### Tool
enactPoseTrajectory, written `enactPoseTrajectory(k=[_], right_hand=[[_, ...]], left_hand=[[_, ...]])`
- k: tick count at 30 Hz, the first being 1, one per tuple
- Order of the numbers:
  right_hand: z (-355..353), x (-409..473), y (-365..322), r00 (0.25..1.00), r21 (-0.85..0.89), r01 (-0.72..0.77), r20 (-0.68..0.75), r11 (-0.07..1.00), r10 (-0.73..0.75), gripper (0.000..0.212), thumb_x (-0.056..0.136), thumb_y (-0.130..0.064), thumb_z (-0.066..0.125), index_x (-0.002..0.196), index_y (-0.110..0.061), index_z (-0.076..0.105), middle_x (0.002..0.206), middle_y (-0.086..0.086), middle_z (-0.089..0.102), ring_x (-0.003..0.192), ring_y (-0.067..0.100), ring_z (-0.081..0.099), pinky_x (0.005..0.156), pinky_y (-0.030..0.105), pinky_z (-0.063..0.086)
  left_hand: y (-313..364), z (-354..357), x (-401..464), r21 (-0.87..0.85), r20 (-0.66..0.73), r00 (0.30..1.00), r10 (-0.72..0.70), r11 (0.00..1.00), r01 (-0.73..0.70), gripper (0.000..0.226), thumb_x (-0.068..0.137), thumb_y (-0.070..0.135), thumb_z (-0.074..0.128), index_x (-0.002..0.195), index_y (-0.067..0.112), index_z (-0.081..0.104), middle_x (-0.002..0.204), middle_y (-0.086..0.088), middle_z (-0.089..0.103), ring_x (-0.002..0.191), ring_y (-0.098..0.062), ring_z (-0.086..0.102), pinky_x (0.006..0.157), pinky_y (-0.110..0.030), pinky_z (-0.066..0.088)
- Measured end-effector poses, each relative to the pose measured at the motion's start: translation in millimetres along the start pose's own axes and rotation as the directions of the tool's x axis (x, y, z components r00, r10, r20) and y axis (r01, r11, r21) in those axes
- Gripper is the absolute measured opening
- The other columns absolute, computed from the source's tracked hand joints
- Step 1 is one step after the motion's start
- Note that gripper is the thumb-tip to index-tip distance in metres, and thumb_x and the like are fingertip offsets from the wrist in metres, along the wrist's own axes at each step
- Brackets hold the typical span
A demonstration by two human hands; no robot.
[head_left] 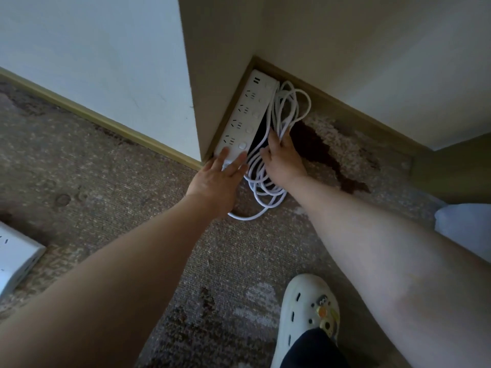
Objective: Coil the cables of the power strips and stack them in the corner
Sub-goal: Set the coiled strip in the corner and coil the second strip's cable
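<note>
Reaching down into the corner where two walls meet, both bare hands are on the job: the left hand (215, 179) lies flat with its fingers straight and slightly spread, the fingertips (240, 158) pressing on the near end of the white power strip (245, 115), gripping nothing. That strip lies along the skirting board (228, 107) of the left-hand wall, its far end pushed up close to the corner, sockets and round switches facing up. Just beside it, on its right, the white cable (285, 107) sits in a loose coil of several loops on the carpet (106, 160), stretching from near the corner back toward the person. The right hand (282, 155) rests on the middle of this coil, fingers curled down among the strands; how firmly it grips them cannot be told, but the fingers do close around part of the bundle. A second white power strip (16, 257) lies well apart at the left edge of the view. A white clog (308, 312) stands on the carpet below the right forearm
</note>
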State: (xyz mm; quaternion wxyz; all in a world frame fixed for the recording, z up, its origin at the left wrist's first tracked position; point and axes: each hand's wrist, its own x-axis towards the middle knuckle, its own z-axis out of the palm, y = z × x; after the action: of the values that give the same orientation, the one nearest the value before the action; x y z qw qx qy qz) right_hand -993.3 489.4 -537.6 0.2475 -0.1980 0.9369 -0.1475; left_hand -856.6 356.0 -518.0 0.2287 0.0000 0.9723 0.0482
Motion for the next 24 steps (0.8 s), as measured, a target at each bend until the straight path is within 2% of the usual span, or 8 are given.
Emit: enactPoseTrajectory(k=[3,6,9,11,14,17,21,24], right_hand=[[11,-31,6,0.987,0.011,0.029,-0.156,1.000,-0.027,0.064,0.106,-0.043,0.035,0.160,-0.030,0.003,0.168,0.011,-0.008,0.154,0.031,0.008,0.120,0.045,0.027],[20,-61,-4,0.980,0.076,0.029,-0.197,0.997,-0.014,0.065,0.106,-0.038,0.038,0.161,-0.023,0.007,0.168,0.009,-0.004,0.154,0.028,0.004,0.123,0.043,0.019],[21,-98,-23,0.952,0.018,0.113,-0.287,0.993,-0.103,0.053,0.102,-0.021,0.052,0.152,-0.009,0.038,0.162,0.015,0.025,0.149,0.032,0.024,0.119,0.041,0.027],[22,-125,-44,0.924,-0.001,0.224,-0.317,0.975,-0.213,0.039,0.095,-0.008,0.059,0.134,-0.006,0.058,0.146,0.016,0.047,0.135,0.034,0.043,0.110,0.045,0.037],[36,-158,-91,0.871,0.005,0.445,-0.234,0.895,-0.432,0.027,0.087,0.006,0.062,0.113,0.000,0.068,0.116,0.016,0.061,0.109,0.035,0.057,0.092,0.047,0.048],[55,-183,-156,0.781,0.003,0.622,-0.072,0.783,-0.620,0.025,0.085,0.006,0.063,0.107,-0.002,0.070,0.104,0.013,0.064,0.096,0.034,0.061,0.080,0.043,0.050],[96,-205,-252,0.740,0.005,0.650,0.223,0.760,-0.634,0.033,0.097,-0.016,0.051,0.129,-0.016,0.060,0.126,0.007,0.055,0.110,0.029,0.055,0.082,0.038,0.048],[135,-211,-314,0.734,-0.102,0.650,0.341,0.753,-0.588,0.044,0.100,-0.031,0.046,0.143,-0.022,0.042,0.135,0.006,0.045,0.117,0.030,0.051,0.085,0.042,0.049]], left_hand=[[1,4,0,-0.038,-0.039,0.999,-0.003,0.999,0.001,0.075,0.096,0.022,0.037,0.152,0.020,-0.013,0.160,0.003,-0.022,0.147,-0.027,-0.017,0.119,-0.041,0.001],[2,6,-14,-0.082,-0.082,0.997,-0.008,0.997,0.001,0.075,0.096,0.024,0.041,0.153,0.016,-0.006,0.162,-0.002,-0.009,0.149,-0.022,-0.006,0.120,-0.038,0.001],[-5,10,-54,-0.109,-0.116,0.993,-0.007,0.994,-0.006,0.074,0.095,0.028,0.043,0.154,0.015,0.001,0.163,-0.004,-0.001,0.149,-0.021,-0.002,0.119,-0.037,0.001],[-16,17,-95,-0.162,-0.118,0.992,-0.042,0.987,0.022,0.068,0.095,0.025,0.040,0.154,0.015,0.007,0.162,-0.004,0.004,0.149,-0.021,-0.001,0.118,-0.036,-0.001],[-48,32,-170,-0.214,-0.063,0.984,-0.164,0.966,0.147,0.065,0.096,0.023,0.040,0.154,0.016,0.012,0.162,-0.003,0.011,0.149,-0.019,0.002,0.117,-0.031,-0.003],[-88,48,-254,-0.291,-0.025,0.919,-0.393,0.883,0.369,0.061,0.096,0.022,0.042,0.153,0.017,0.021,0.160,-0.001,0.020,0.148,-0.018,0.009,0.118,-0.031,0.006],[-131,61,-345,-0.401,0.028,0.751,-0.660,0.681,0.613,0.052,0.094,0.017,0.045,0.146,0.016,0.036,0.151,-0.004,0.037,0.141,-0.023,0.029,0.113,-0.037,0.025],[-165,76,-385,-0.464,0.091,0.631,-0.771,0.527,0.712,0.042,0.094,0.019,0.046,0.137,0.016,0.044,0.140,-0.007,0.046,0.128,-0.028,0.042,0.101,-0.041,0.037]])
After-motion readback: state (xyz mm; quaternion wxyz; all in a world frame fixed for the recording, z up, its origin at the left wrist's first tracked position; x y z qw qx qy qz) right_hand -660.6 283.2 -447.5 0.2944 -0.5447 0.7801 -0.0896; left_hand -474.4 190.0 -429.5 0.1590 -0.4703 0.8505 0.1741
